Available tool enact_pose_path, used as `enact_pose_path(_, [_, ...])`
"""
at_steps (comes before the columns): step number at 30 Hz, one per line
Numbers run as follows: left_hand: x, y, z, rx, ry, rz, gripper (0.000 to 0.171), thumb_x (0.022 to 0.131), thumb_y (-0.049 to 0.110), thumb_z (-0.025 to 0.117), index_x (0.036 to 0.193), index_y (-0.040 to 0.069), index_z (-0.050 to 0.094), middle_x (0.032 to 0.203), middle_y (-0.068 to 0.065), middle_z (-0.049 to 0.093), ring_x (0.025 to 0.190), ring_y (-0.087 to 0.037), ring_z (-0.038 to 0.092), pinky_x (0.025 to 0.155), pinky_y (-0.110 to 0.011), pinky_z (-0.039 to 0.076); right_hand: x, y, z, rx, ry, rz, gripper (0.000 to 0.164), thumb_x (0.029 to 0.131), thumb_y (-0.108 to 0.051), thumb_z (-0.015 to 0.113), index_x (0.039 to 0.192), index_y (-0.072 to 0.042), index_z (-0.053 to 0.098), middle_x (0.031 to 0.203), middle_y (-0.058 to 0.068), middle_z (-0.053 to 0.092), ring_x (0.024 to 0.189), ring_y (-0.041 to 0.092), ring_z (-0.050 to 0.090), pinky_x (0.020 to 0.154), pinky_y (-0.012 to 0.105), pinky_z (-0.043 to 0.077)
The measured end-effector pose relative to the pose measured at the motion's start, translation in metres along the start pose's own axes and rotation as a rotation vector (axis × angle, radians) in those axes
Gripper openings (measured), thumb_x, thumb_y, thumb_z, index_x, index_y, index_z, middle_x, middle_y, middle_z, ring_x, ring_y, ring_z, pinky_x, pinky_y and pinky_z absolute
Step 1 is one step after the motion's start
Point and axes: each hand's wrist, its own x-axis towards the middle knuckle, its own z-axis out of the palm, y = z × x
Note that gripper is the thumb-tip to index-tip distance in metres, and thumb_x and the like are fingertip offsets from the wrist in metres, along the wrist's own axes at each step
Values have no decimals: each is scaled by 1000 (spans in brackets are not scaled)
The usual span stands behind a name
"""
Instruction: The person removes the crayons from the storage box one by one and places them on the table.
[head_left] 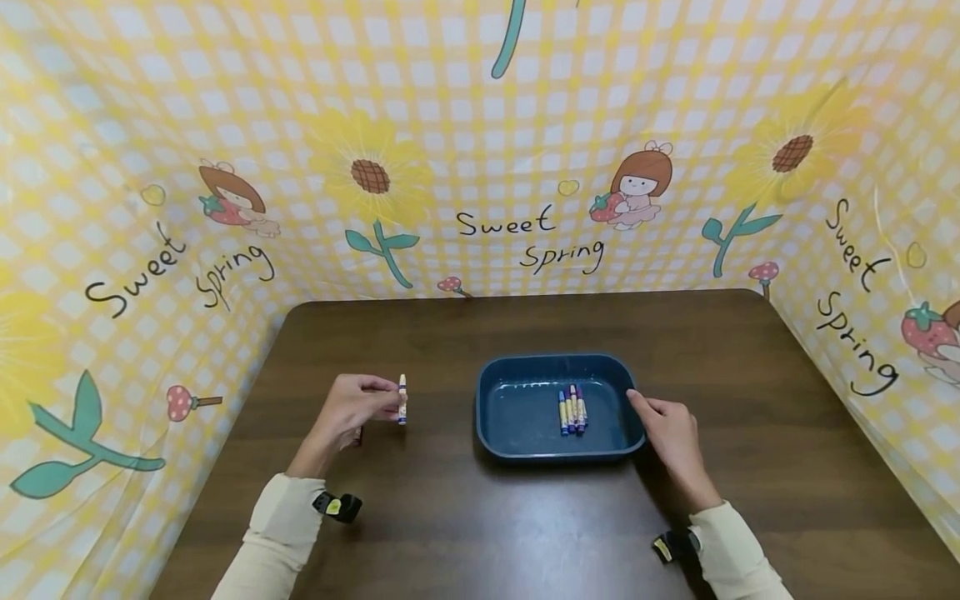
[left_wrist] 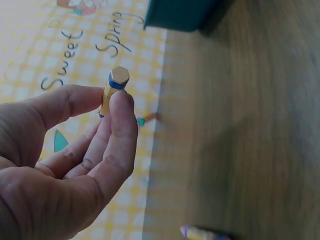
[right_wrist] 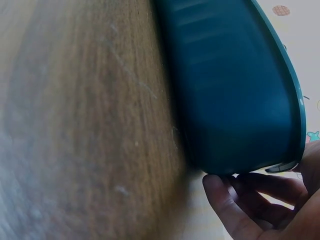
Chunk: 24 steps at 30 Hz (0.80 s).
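My left hand (head_left: 352,412) pinches a crayon (head_left: 402,385) between thumb and fingers, above the table left of the tray. In the left wrist view the hexagonal end of this crayon (left_wrist: 120,75) faces the camera, with a blue band below it. Another crayon (left_wrist: 200,233) lies on the table, mostly hidden behind the left hand in the head view. My right hand (head_left: 672,437) grips the right end of a dark blue tray (head_left: 517,454), thumb at the rim and fingers against the outer wall. Several crayons (head_left: 573,412) lie side by side inside the tray, right of its middle.
The brown wooden table (head_left: 450,525) carries the tray near its middle. A yellow checked cloth (head_left: 510,150) with printed flowers and lettering hangs along the back and both sides. Dark straps with small devices sit on both wrists.
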Motion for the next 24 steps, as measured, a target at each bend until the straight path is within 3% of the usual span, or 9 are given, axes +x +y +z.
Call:
enact_pose_path(3, [0,-5,-7,-5,-2,-7,32,89,2,70,113,-19,63,88,-14,75,73,-16,74,73,-33,62,0,-1,-1,-6,-3,5,59,98,-60,55,108,-8,80,86,9,71,93,29,61,75,35,39])
enact_pose_path(7, [1,-14,-15,-15,-4,-26,31,89,-2,69,111,-22,61,83,-11,74,69,-14,73,70,-30,62,0,-1,-1,-8,-5,7,59,98,-60,55,112,-8,79,97,13,74,96,29,62,77,34,41])
enact_pose_path(18, [6,-27,-28,28,20,-53,28,85,-4,72,105,-22,63,77,-10,74,63,-12,71,66,-28,61,3,-3,-2,-2,-3,13,61,97,-62,54,115,-9,78,97,12,73,97,30,61,78,35,41])
enact_pose_path(22, [6,-32,-29,80,40,-66,24,84,-6,73,101,-21,65,75,-11,75,60,-13,71,64,-28,61,1,-2,-2,-2,-1,16,60,97,-62,55,107,-9,80,85,9,70,92,28,60,76,34,40])
enact_pose_path(24, [6,-34,-27,157,55,-73,19,83,-5,74,97,-17,69,74,-12,75,59,-13,72,62,-29,61,0,-1,-1,6,-6,17,61,97,-61,55,93,-6,80,73,6,64,84,28,59,71,33,39])
